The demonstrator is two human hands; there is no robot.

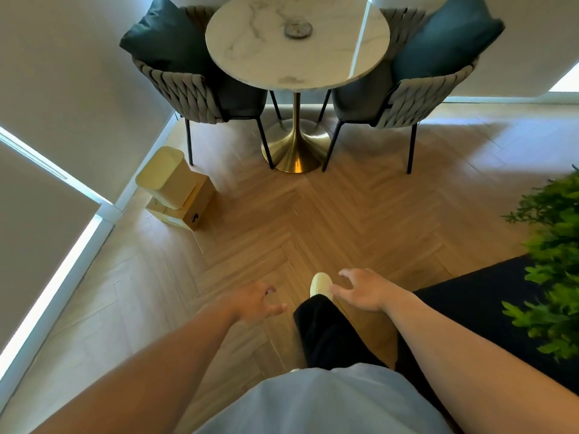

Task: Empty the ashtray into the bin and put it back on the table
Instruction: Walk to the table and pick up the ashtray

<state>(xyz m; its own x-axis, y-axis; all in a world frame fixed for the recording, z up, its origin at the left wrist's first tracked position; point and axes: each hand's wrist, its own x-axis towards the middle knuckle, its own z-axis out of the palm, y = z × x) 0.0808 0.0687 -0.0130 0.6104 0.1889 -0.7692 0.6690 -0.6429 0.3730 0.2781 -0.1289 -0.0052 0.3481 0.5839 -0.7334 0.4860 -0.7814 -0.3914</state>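
Note:
A small round ashtray (298, 29) sits near the middle of a round white marble table (244, 61) with a gold pedestal, at the top of the view. A pale yellow bin (165, 177) stands on a cardboard box on the floor, left of the table by the wall. My left hand (255, 303) and my right hand (363, 291) hang over the wooden floor far in front of the table, both empty with fingers spread. My leg in dark trousers and a light shoe shows between them.
Two woven grey chairs (188, 89) (410, 98) with teal cushions flank the table. The cardboard box (191, 208) lies under the bin. A green plant (554, 261) and a dark rug (488, 308) are at right. Walls and window blinds run along the left.

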